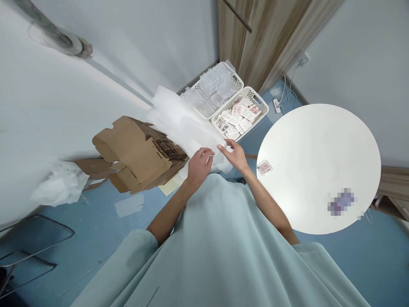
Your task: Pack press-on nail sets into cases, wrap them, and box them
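Observation:
A stack of thin white foam sheets (183,125) slopes down in front of me, its near end at my hands. My left hand (200,166) is at that end with its fingers curled in, apparently pinching a sheet's edge; the fingertips are small and partly hidden. Beside it, my right hand (236,155) touches the sheets' right edge, thumb and forefinger apart. Just beyond the right hand is a white basket (266,110) of small printed packets (238,119).
Behind the sheets, another basket (240,83) holds clear plastic trays (214,87). Flattened brown cardboard boxes (131,149) stand at left, near crumpled white wrapping (60,183). A round white table (316,162) at right carries a small packet (264,167) and a blurred item. A power strip (276,105) lies behind.

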Tool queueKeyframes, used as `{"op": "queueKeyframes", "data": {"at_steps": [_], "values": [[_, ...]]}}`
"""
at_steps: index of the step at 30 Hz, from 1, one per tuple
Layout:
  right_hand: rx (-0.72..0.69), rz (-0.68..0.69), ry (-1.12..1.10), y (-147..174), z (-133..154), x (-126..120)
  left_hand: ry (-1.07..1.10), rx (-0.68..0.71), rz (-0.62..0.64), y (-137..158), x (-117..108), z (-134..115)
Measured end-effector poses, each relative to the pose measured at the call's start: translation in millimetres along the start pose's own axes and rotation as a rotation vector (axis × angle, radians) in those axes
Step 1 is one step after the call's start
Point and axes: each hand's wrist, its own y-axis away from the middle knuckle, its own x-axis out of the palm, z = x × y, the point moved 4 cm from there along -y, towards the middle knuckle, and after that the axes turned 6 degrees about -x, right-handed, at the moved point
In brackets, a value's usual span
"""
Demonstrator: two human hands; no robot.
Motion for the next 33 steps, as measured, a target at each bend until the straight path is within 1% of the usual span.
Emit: {"op": "queueKeyframes", "data": {"at_steps": [4,7,9,11,14,15,17,19,22,25,29,33], "values": [[-0.036,-0.054,-0.05,18.9,2.5,-31.2,0.135,0.038,0.023,15.3,10.3,-37.3],[-0.051,-0.143,-0.153,43.5,-0.6,-65.2,0.273,0.026,0.048,22.0,26.4,-64.4],[-0.054,-0.219,-0.214,62.8,-6.9,-91.7,0.35,-0.009,0.088,24.0,41.1,-80.7],[-0.044,-0.307,-0.247,83.6,-17.0,-119.9,0.436,-0.088,0.18,24.2,59.8,-95.4],[0.0,-0.444,-0.265,117.0,-36.8,-161.2,0.573,-0.256,0.398,24.5,93.1,-118.3],[0.016,-0.486,-0.268,128.4,-43.6,-173.7,0.603,-0.291,0.461,25.1,104.2,-127.3],[0.044,-0.555,-0.268,150.5,-56.7,-195.6,0.633,-0.294,0.537,26.9,125.0,-147.0],[0.069,-0.611,-0.261,171.3,-69.4,-213.3,0.64,-0.232,0.572,30.1,145.3,-167.6],[0.093,-0.685,-0.251,198.3,-89.7,-232.6,0.64,-0.141,0.601,37.6,176.5,-194.7],[0.124,-0.731,-0.276,219.0,-114.6,-245.5,0.621,-0.118,0.627,44.3,206.7,-215.2],[0.211,-0.78,-0.293,239.0,-153.9,-258.8,0.604,-0.156,0.698,48.4,242.3,-233.1],[0.292,-0.824,-0.239,251.4,-188.6,-268.6,0.554,-0.233,0.749,50.6,271.2,-237.3]]}}
